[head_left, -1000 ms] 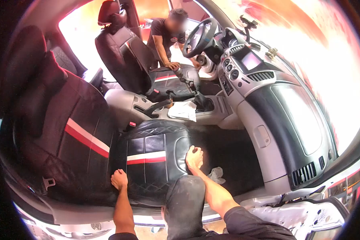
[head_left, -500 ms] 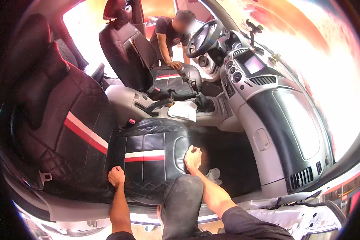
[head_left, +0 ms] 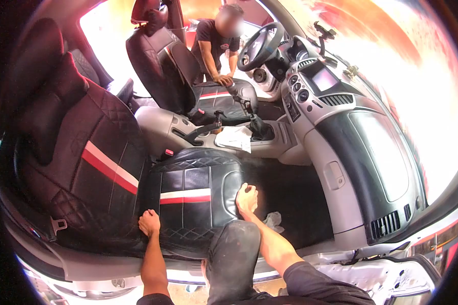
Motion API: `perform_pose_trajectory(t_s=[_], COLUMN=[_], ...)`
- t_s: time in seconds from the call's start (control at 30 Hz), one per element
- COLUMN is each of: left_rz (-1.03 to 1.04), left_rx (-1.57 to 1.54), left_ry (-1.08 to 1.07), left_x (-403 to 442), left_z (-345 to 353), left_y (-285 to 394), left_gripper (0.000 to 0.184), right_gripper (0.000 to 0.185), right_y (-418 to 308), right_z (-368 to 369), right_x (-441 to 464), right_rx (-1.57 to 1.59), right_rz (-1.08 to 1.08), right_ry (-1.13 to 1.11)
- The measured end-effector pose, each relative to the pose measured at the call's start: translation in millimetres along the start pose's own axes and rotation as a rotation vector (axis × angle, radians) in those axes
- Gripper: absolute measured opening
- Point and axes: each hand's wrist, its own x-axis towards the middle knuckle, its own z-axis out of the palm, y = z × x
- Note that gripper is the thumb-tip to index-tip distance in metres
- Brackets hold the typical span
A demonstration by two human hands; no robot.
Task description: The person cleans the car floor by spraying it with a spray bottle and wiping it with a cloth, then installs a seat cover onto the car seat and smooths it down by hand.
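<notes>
A black car seat cover (head_left: 185, 214) with quilted edges and a white and red stripe lies over the near seat's cushion. At the cushion's rear corner, by the backrest (head_left: 109, 168), my left hand (head_left: 149, 222) is closed on the cover's edge. My right hand (head_left: 247, 199) grips the front edge of the same cover, its fingers curled. Both fingertips are partly hidden. My bent knee (head_left: 234, 239) presses near the cushion's outer side, between my arms.
Across the cabin a person (head_left: 216, 51) leans over the far seat (head_left: 224, 96), both hands on its cushion. Between the seats stand the handbrake (head_left: 203, 131), gear lever (head_left: 257, 122) and a white cloth (head_left: 234, 138). The dashboard (head_left: 356, 147) is at right; a crumpled clear wrapper (head_left: 274, 222) lies on the floor.
The person across the cabin has shifted and brought both hands together on the far seat. My own hands stay in nearly the same places on the seat cover.
</notes>
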Motion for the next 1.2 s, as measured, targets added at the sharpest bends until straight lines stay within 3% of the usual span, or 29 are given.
perform_pose_trajectory(t_s=[0.3,0.7,1.2], left_rz=[-0.045,0.016,0.017], left_rx=[0.013,0.021,0.037], left_ry=[-0.072,0.063,0.036], left_x=[2.6,-0.9,3.3], left_z=[2.3,7.0,12.5], left_y=[-0.8,-2.8,-5.6], left_gripper=[0.039,0.039,0.040], right_gripper=[0.052,0.052,0.053], right_y=[2.5,1.2,2.7], right_z=[4.5,2.1,2.1], right_x=[3.0,1.7,4.6], right_rx=[-0.011,-0.002,-0.010], right_rz=[0.015,0.015,0.019], right_ry=[0.003,-0.015,-0.035])
